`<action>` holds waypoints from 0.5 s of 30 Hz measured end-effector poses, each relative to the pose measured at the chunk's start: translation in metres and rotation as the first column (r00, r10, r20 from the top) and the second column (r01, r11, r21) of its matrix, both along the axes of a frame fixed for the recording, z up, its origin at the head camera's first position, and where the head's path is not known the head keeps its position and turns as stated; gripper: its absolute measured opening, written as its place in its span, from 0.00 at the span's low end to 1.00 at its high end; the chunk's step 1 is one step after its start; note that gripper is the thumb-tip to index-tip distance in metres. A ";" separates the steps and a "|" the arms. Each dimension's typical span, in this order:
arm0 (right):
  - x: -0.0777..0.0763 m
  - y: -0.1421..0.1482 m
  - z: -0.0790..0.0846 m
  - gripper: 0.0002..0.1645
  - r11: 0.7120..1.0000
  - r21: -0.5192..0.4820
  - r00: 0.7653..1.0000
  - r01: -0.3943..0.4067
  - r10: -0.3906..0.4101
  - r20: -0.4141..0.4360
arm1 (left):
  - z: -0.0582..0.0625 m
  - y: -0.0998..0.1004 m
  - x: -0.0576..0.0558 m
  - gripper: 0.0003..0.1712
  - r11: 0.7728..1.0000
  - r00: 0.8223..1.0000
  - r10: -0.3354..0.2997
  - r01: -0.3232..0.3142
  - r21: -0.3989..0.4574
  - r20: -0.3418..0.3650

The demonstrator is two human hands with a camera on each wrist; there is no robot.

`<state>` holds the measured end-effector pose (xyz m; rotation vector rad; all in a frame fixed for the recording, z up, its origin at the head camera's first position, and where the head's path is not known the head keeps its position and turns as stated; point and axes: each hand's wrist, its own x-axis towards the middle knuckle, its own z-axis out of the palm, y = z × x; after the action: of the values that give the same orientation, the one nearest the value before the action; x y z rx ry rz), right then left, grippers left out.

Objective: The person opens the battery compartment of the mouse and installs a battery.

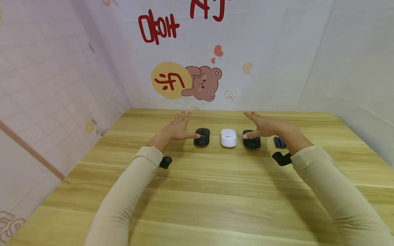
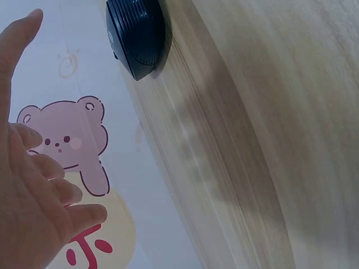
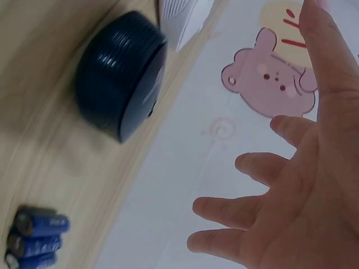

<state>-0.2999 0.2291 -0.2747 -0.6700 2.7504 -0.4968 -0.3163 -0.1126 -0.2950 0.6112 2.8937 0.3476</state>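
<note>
Three computer mice stand in a row toward the back of the table: a black mouse (image 1: 201, 139) on the left, a white mouse (image 1: 228, 138) in the middle and another black mouse (image 1: 252, 142) on the right. My left hand (image 1: 176, 130) hovers beside the left black mouse, fingers spread, holding nothing. Over the right black mouse, my right hand (image 1: 267, 125) is likewise spread and holds nothing; its thumb covers part of that mouse in the head view. In the right wrist view, a gap separates the right hand (image 3: 297, 185) from the black mouse (image 3: 120, 75).
Several blue batteries (image 1: 279, 142) lie side by side right of the mice, partly behind my right wrist. The wooden table (image 1: 215, 191) ends at a white wall cloth (image 1: 271, 78) printed with a bear. Dark wrist camera mounts (image 1: 166, 162) stick out below both wrists.
</note>
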 end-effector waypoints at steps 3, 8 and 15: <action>-0.001 -0.010 0.002 0.64 1.000 0.026 1.000 -0.017 0.017 -0.002 | 0.001 -0.001 0.001 0.61 1.000 1.000 0.006 -0.006 0.005 0.010; -0.005 -0.028 0.002 0.65 0.999 0.037 0.999 -0.038 0.038 -0.004 | 0.000 -0.002 0.002 0.61 1.000 1.000 0.011 -0.011 0.021 0.021; -0.009 -0.055 0.001 0.65 0.996 0.049 0.998 -0.068 0.068 0.004 | -0.002 -0.001 0.002 0.61 0.999 1.000 0.004 -0.005 0.033 0.023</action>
<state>-0.3091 0.1744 -0.2738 -0.7477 2.7181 -0.4138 -0.3144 -0.1134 -0.2968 0.6016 2.8734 0.4012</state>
